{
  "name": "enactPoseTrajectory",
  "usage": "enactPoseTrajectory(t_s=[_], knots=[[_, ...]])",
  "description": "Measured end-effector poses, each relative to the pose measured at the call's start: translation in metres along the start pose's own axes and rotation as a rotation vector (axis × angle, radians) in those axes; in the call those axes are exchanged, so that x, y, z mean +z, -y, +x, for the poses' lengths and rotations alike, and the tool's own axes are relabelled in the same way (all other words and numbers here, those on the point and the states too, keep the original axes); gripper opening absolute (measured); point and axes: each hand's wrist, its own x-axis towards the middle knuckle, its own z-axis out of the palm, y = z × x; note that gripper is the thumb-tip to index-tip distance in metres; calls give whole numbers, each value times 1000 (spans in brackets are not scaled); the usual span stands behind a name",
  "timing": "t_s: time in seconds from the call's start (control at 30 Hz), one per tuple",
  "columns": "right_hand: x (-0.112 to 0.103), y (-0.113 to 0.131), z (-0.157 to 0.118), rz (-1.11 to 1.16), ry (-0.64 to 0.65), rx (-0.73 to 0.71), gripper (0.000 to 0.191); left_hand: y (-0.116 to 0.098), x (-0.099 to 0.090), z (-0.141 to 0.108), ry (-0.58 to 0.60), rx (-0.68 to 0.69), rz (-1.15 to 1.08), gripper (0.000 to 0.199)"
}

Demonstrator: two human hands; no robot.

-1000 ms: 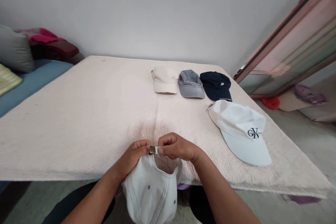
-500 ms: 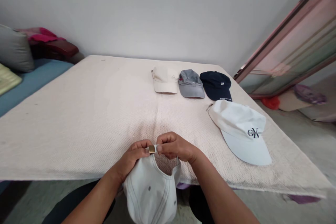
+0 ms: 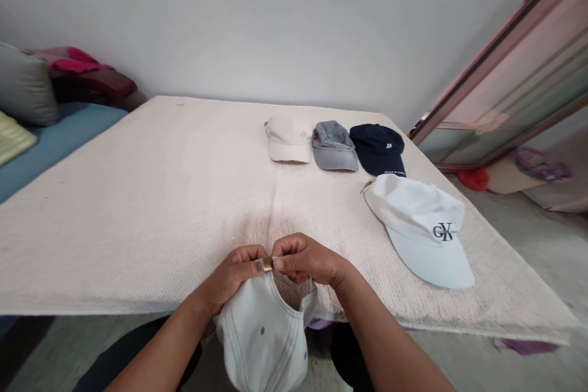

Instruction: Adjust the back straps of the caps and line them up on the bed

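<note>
My left hand [image 3: 227, 277] and my right hand [image 3: 307, 258] meet above the near edge of the cloth. Their fingers pinch the thin white back strap of a white baseball cap [image 3: 260, 337], around a small brass buckle [image 3: 267, 264]. The cap hangs upside-down-like from the strap, its crown and stitched panels facing me, over the table edge. Farther off stand a cream cap [image 3: 288, 141], a grey cap [image 3: 334, 148] and a navy cap [image 3: 376, 150]. A white cap with a black logo [image 3: 416, 226] lies to the right of my right hand, apart from it.
A cream textured cloth [image 3: 151, 214] covers the surface under the caps. To the left are a blue cushion [image 3: 55, 147], a grey pillow [image 3: 25, 86] and red fabric [image 3: 76, 61]. A glass door [image 3: 500, 86] leans at right, above a concrete floor [image 3: 551, 257].
My fingers have closed in around the buckle, and my right fingertips now cover more of the strap. The hanging cap has shifted slightly.
</note>
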Motion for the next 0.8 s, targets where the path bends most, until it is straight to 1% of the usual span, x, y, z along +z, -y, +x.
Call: enactPoseTrajectory(t_s=[0.13, 0.23, 0.3, 0.43, 0.53, 0.63, 0.7, 0.8], knots=[[0, 1, -2, 53, -56, -32, 22, -2, 0, 1, -55, 24, -65, 11], [1, 2, -2, 115, -84, -89, 22, -3, -2, 1, -75, 45, -110, 12], [1, 2, -3, 134, -72, -130, 23, -2, -2, 1, -59, 40, -116, 13], [3, 0, -1, 89, 15, -164, 25, 1, 0, 2, -30, 4, -49, 16], [3, -3, 1, 79, 12, -188, 25, 2, 3, 2, -45, -5, -12, 19], [2, -5, 1, 82, -31, -191, 26, 1, 6, 1, -8, 23, -100, 17], [0, -5, -1, 77, -53, -167, 26, -2, 8, -1, 20, 46, -182, 14], [-4, -6, -5, 56, -40, -117, 23, -4, 9, -4, -30, 76, -280, 8]])
